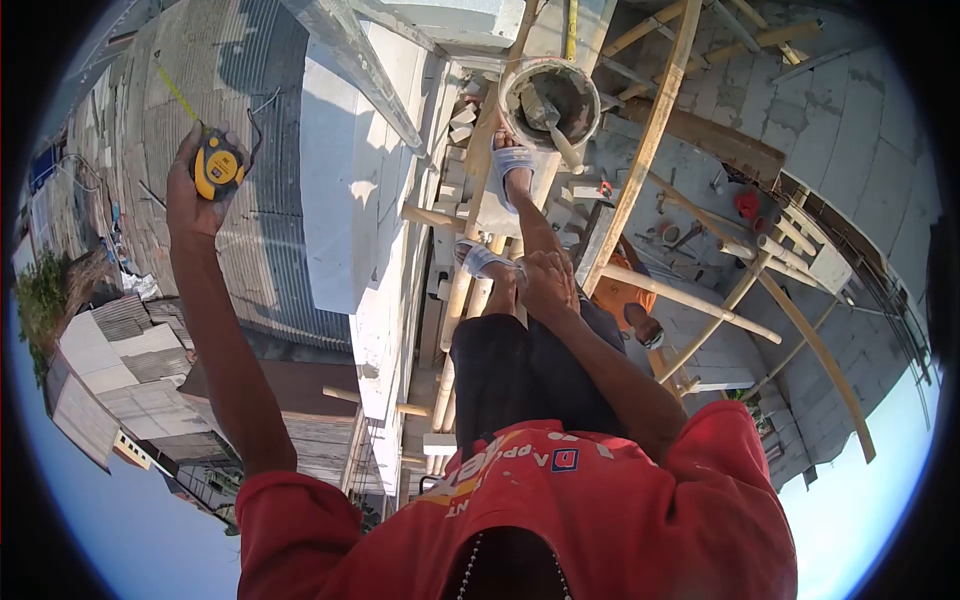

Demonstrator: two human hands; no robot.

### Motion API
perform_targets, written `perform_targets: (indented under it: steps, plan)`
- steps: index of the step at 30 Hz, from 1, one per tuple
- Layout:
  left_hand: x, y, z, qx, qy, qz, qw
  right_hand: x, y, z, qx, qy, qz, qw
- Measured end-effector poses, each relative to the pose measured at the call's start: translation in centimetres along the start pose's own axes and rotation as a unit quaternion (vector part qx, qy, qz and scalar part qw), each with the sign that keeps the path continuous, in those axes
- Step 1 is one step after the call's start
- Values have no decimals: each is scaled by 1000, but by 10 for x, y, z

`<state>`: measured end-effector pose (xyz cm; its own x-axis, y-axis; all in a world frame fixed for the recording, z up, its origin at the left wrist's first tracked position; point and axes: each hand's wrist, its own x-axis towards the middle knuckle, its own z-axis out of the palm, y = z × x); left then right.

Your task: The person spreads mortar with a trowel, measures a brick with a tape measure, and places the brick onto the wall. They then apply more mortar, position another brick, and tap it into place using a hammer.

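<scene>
While the left hand [205,180] grips the tape measure [218,168] well to the left of the bucket [577,88], its blade [178,95] stretches out against the corrugated roof [280,250], away from that bucket. The right hand [548,285] rests, curled, against the right leg [541,228], on the near side of the bucket; whether it holds anything, I cannot tell. A trowel [541,112] leans inside the bucket. Handling the extended blade seems the step in hand; the next move calls for a steady grip.

Red shirt [620,500]: "APP" legible, rest of word lost in folds
Blue square [565,460] on shirt: one letter, looks like "n"
Shirt, smaller print: looks like "NT"
Tape [218,170]: dark print on yellow label, too small to read
</scene>
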<state>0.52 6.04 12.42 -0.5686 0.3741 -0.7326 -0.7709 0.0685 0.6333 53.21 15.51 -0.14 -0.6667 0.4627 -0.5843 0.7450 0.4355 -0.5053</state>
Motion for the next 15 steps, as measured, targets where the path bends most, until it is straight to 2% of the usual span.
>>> perform_targets:
  steps: [3, 5, 7, 11, 15]
  plan:
    - [-97, -53, -30, -151, -64, -26, 986, -10, -12, 8, -36, 15, 7, 999]
    - [-153, -99, -48, -191, -53, -65, 978, -20, -14, 20, -56, 23, 6, 998]
    - [-206, -145, -56, -203, 40, -122, 971, -30, -13, 35, -76, 7, 5, 997]
    - [-280, -235, -84, -239, -14, -195, 951, -54, -10, 59, -86, -20, 11, 996]
    - [-326, -297, -95, -230, -8, -251, 940, -72, -2, 80, -36, -21, 57, 998]
